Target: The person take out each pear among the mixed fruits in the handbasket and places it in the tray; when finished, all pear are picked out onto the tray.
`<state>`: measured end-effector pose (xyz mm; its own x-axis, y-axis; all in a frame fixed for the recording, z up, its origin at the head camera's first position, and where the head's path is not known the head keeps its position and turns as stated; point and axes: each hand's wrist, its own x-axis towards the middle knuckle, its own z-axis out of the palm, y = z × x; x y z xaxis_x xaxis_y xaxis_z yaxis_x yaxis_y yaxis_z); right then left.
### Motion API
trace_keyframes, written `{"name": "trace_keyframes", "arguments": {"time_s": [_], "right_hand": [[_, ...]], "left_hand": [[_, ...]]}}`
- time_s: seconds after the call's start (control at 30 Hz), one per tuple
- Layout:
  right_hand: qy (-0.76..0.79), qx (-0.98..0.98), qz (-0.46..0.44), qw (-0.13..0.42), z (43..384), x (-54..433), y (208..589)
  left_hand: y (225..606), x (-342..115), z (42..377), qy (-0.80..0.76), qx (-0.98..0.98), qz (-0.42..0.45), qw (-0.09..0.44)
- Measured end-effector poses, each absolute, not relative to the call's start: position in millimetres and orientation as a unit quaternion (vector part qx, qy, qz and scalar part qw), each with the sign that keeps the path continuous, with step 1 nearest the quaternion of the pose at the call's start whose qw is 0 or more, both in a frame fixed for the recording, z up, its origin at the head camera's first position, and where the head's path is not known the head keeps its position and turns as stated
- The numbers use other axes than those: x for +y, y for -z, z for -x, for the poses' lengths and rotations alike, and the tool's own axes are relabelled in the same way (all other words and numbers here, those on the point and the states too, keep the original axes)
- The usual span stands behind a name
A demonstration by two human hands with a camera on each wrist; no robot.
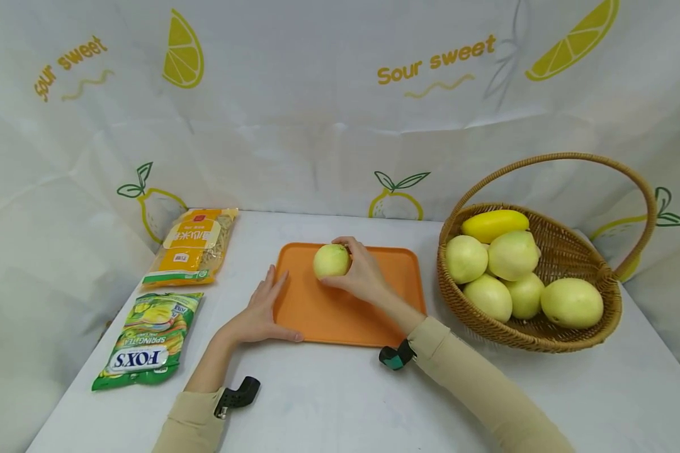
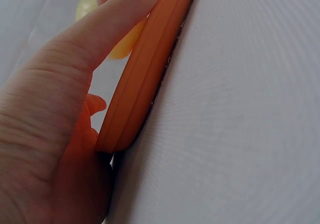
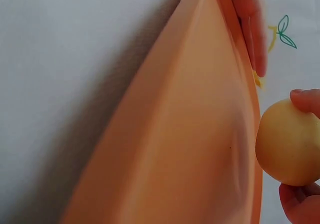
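A round pale yellow-green fruit [image 1: 330, 260] with a short stem is pinched between the thumb and fingers of my right hand [image 1: 364, 274]. It is held over the back middle of an orange tray [image 1: 331, 319]. In the right wrist view the fruit [image 3: 287, 143] shows at the right edge with fingertips above and below it. My left hand [image 1: 262, 314] spans the tray's front left corner, fingers spread along the left rim and thumb along the front rim. The left wrist view shows that thumb [image 2: 115, 21] stretched along the tray's outer wall [image 2: 142, 78].
Right of the tray stands a wicker basket [image 1: 578, 251] with a tall handle, holding several pale green fruits [image 1: 512, 255] and a long yellow one [image 1: 495, 225]. At left lie an orange noodle packet [image 1: 189, 248] and a green FOX'S bag [image 1: 150, 340]. A printed white cloth [image 1: 294, 157] hangs behind.
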<state>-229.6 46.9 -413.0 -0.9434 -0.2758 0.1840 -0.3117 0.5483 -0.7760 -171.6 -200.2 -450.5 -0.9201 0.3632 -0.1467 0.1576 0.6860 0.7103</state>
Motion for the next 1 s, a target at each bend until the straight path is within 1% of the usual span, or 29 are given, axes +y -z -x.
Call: {"name": "trace_keyframes", "arguments": {"time_s": [0.17, 0.37, 0.63, 1.0], "right_hand": [[-0.448, -0.877, -0.174, 0.011, 238.1, 37.8, 417.2], [-0.447, -0.88, -0.162, -0.01, 246.9, 20.1, 417.1], [-0.424, -0.887, -0.18, -0.031, 258.3, 1.5, 414.6], [-0.391, -0.894, -0.217, -0.038, 267.6, -7.0, 414.2]], "left_hand": [[451.0, -199.3, 172.9, -0.37, 0.907, -0.139, 0.145], [451.8, -200.0, 172.8, -0.368, 0.908, -0.137, 0.146], [451.0, -200.9, 172.0, -0.374, 0.905, -0.131, 0.152], [451.1, -201.1, 172.3, -0.369, 0.907, -0.132, 0.155]]}}
